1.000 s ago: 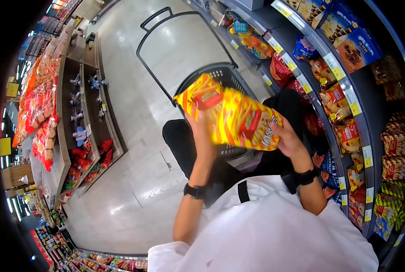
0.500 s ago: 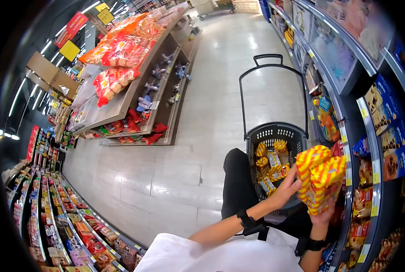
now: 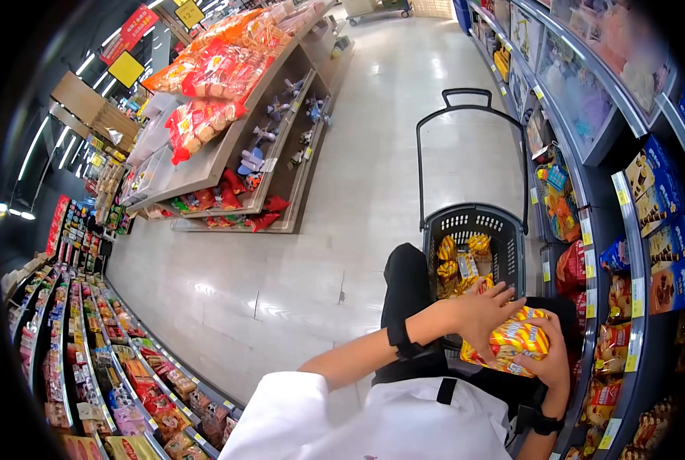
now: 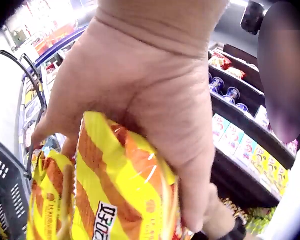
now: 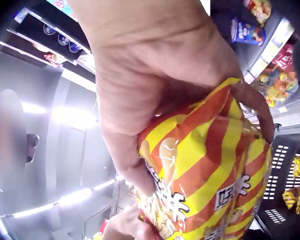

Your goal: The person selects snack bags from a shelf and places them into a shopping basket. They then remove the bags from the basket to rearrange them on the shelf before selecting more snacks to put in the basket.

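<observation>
My right hand [image 3: 551,356] holds yellow-and-orange striped snack bags [image 3: 520,341] over my lap, close to the near side of the basket. Its thumb and fingers curl round opposite sides of the bags in the right wrist view. From the other side my left hand [image 3: 473,316] reaches over the top with spread fingers. The left wrist view shows its thumb on one side of the front striped bag [image 4: 125,190] and a finger on the other. A second striped bag [image 4: 47,192] lies beside that one.
A dark shopping basket [image 3: 515,249] with a tall pull handle [image 3: 467,93] stands ahead, several striped packs inside. Shelves of snacks [image 3: 607,337] run close on my right. A display stand [image 3: 277,215] with red bags [image 3: 204,126] is across the aisle; more shelves line the lower left.
The snack bags have come down from over the basket's right side toward my lap. My left hand has moved from their side to over the top. The view has swung left since one second ago.
</observation>
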A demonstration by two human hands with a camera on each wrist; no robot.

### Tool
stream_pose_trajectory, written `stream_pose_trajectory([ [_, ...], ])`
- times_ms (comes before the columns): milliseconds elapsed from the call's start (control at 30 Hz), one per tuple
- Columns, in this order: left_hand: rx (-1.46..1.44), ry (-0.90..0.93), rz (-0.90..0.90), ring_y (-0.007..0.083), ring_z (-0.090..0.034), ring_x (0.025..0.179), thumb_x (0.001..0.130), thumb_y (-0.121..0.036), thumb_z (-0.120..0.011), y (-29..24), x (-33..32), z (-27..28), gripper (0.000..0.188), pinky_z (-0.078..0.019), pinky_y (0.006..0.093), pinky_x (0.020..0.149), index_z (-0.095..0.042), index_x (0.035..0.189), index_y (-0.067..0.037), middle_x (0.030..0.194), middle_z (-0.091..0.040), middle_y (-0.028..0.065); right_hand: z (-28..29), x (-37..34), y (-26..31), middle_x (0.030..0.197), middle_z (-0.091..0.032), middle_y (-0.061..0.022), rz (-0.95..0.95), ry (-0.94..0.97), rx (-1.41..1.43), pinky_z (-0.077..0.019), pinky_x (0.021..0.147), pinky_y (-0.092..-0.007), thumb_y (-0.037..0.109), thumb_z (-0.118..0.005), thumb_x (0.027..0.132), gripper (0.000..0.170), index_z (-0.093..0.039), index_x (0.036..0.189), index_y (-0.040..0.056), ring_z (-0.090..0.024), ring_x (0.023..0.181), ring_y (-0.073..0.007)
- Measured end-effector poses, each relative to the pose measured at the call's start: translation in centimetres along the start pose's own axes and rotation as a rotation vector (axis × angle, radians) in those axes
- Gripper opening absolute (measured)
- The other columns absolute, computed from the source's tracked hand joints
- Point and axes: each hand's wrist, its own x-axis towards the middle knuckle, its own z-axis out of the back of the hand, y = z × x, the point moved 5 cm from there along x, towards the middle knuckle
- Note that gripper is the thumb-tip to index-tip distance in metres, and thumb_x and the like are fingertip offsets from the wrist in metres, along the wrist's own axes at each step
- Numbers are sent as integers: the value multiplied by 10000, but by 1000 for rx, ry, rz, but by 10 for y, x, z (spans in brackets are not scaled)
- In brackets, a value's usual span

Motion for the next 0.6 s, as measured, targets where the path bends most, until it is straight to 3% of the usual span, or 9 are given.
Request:
stream_pose_trajectory([
  [67, -429, 224, -16, 419, -478, 1241, 578, -387, -874, 6, 5, -19, 1182, -425, 413, 1017, -231, 1492, -2, 1323, -456, 285, -7, -2, 10, 1242, -479, -169, 80, 21, -126, -421, 1008, -379, 169, -840, 561, 608, -616, 1115, 59, -527, 1157, -325],
  [133, -416, 160, -23, 427, -502, 1185, 563, -325, -866, 6, 6, -21, 1160, -435, 428, 996, -234, 1478, 3, 1282, -471, 267, -5, -5, 13, 1334, -454, -186, 91, 7, -216, -402, 1029, -383, 164, -839, 574, 680, -581, 1194, 57, -504, 1207, -333],
  [200, -498, 115, -15, 424, -468, 1233, 569, -321, -865, 9, 6, -14, 1153, -415, 421, 1026, -233, 1478, 2, 1326, -455, 268, 1, -6, 17, 1423, -413, -178, 54, -157, 19, -370, 1068, -385, 189, -848, 586, 901, -432, 1372, 41, -463, 1275, -317],
  [233, -581, 65, -17, 404, -427, 1295, 565, -323, -866, 12, 7, -10, 1155, -387, 414, 1059, -236, 1481, -9, 1375, -432, 264, 8, -6, 3, 1477, -375, -163, 123, -230, 97, -340, 1103, -398, 253, -875, 605, 1100, -250, 1481, 24, -422, 1328, -305],
  [333, -857, -116, 60, 277, -498, 1254, 694, -256, -832, 18, 13, 2, 965, -433, 366, 1029, -282, 1448, -13, 1374, -460, 197, 32, -14, -15, 1487, -370, -153, 107, -663, 560, -409, 1070, -422, 334, -857, 688, 1082, -211, 1516, 72, -410, 1349, -292],
  [400, -902, -233, 163, 225, -525, 1223, 766, -181, -794, 15, 20, 0, 835, -466, 350, 994, -310, 1427, -16, 1348, -499, 153, 27, -17, -21, 1468, -393, -131, 40, -477, 826, -461, 1024, -404, 332, -864, 677, 1090, -212, 1521, 108, -410, 1350, -280],
  [467, -1271, -13, 225, 207, -518, 1235, 778, -147, -793, -1, 37, -16, 857, -454, 355, 1007, -273, 1448, -26, 1369, -492, 131, 14, -22, -26, 1432, -399, -86, 31, -340, 919, -458, 1027, -392, 245, -896, 634, 1100, -241, 1509, 119, -417, 1330, -243],
  [533, -1079, -162, 99, 208, -502, 1255, 743, -162, -837, -23, 51, -22, 967, -412, 359, 1059, -223, 1482, -51, 1355, -501, 145, 23, -24, 2, 1434, -382, -89, 75, -428, 533, -352, 1109, -390, 218, -908, 659, 1064, -251, 1483, 78, -399, 1336, -214],
  [600, -1086, -150, -48, 222, -495, 1277, 793, -235, -794, -54, 71, -21, 950, -393, 338, 1077, -191, 1503, -50, 1407, -482, 104, 46, -36, -9, 1449, -368, -94, 64, -467, 536, -327, 1123, -396, 229, -898, 686, 1056, -228, 1489, 87, -404, 1334, -249],
])
